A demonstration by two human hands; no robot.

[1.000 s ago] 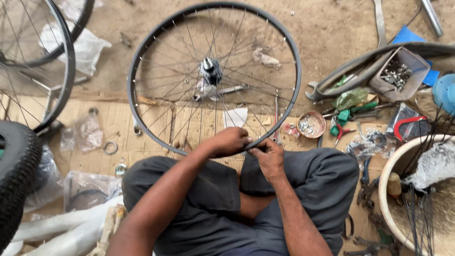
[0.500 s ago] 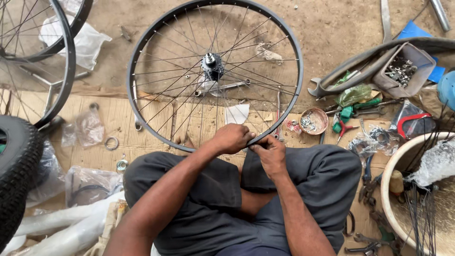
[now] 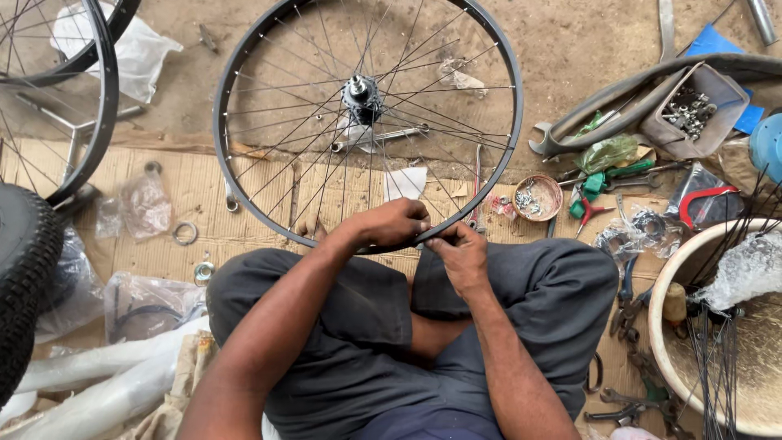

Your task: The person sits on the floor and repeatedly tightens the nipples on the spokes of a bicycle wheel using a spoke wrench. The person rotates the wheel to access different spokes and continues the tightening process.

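Note:
A black bicycle wheel rim (image 3: 224, 167) with thin metal spokes and a hub (image 3: 362, 91) stands before me, its bottom edge resting near my knees. My left hand (image 3: 393, 224) wraps over the lower rim from the inside. My right hand (image 3: 459, 254) pinches the same stretch of rim just to the right, fingers closed on its edge. What sits between the fingertips is too small to tell. Both forearms reach forward over my grey trousers (image 3: 562, 285).
A small bowl of metal bits (image 3: 538, 197), pliers, spanners and green-handled tools (image 3: 607, 175) lie at the right. A pale basin (image 3: 664, 326) holds loose spokes. Another wheel (image 3: 98, 106) and a black tyre (image 3: 24, 285) stand left, with plastic bags on cardboard.
The view has shifted slightly. Both hands stay on the lower rim, with only small finger movement.

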